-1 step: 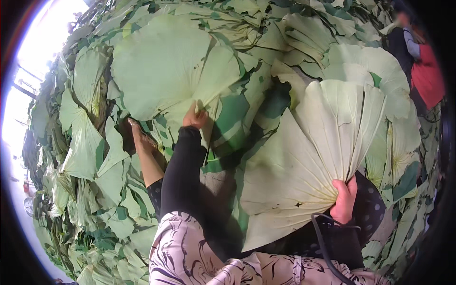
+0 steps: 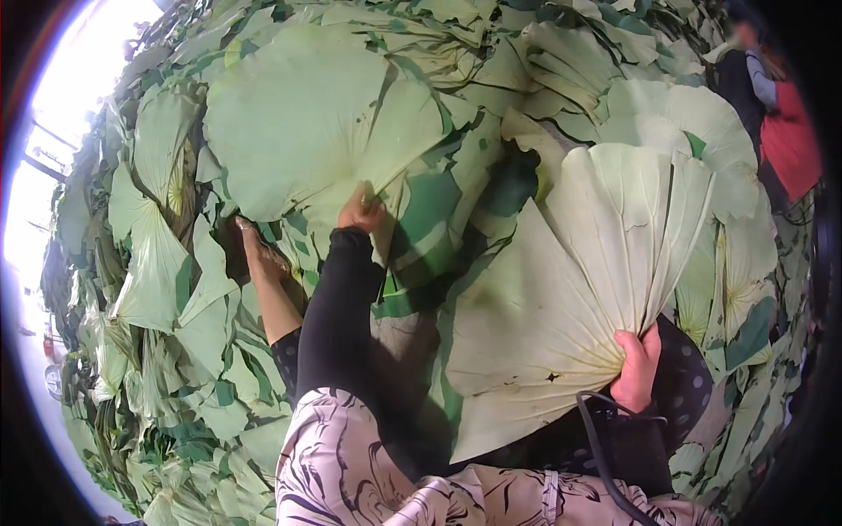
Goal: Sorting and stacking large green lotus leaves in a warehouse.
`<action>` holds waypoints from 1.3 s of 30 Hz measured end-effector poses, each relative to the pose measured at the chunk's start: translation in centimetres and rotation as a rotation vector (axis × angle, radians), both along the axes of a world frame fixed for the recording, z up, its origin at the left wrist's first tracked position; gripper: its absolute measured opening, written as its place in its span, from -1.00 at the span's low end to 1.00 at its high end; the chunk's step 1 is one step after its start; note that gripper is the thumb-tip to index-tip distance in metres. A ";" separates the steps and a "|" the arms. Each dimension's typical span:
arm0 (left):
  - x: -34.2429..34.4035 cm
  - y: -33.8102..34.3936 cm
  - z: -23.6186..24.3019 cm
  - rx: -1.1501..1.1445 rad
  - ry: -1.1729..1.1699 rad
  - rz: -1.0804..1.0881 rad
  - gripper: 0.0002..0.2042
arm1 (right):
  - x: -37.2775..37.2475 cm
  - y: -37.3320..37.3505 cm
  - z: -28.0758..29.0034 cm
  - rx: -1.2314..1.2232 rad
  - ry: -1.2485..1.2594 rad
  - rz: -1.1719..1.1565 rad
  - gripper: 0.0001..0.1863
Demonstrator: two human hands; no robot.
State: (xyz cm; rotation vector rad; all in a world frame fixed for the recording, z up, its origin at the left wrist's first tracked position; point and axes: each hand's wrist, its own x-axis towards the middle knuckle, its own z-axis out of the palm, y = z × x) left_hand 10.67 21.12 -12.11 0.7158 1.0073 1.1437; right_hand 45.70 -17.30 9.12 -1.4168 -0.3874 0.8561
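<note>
My left hand is closed on the near edge of a broad, pale green lotus leaf, which spreads out beyond the fingers on top of other leaves. My right hand grips a second lotus leaf at the point where its veins run together. That leaf fans up and to the left with its pale, ribbed side showing, and it has a small dark hole near the hand. The fingers of the right hand are partly hidden behind it.
A deep heap of lotus leaves surrounds me on all sides. A bare foot and shin rest among them, left of my left forearm. A black cable loops by my right wrist. Another person in red is at the far right.
Hardly anything differs. My left hand and the leaf in my right hand have shifted only very slightly; both hands keep their hold.
</note>
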 end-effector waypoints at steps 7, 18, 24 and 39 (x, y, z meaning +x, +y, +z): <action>9.4 -11.9 2.4 -0.059 -0.146 0.518 -0.72 | 0.1 -0.2 -0.8 -0.046 -0.188 -0.006 -0.46; 12.0 -29.9 13.3 0.561 0.850 0.133 -0.66 | -1.6 -0.1 -2.6 0.005 -0.186 0.147 -0.55; 18.3 -31.8 18.1 0.657 0.587 -0.823 -0.63 | -2.3 -0.8 -4.5 0.061 -0.100 0.289 -0.44; 1.4 -13.7 5.0 0.316 1.268 -0.244 -0.23 | -1.5 0.4 -3.1 -0.003 -0.071 0.132 -0.52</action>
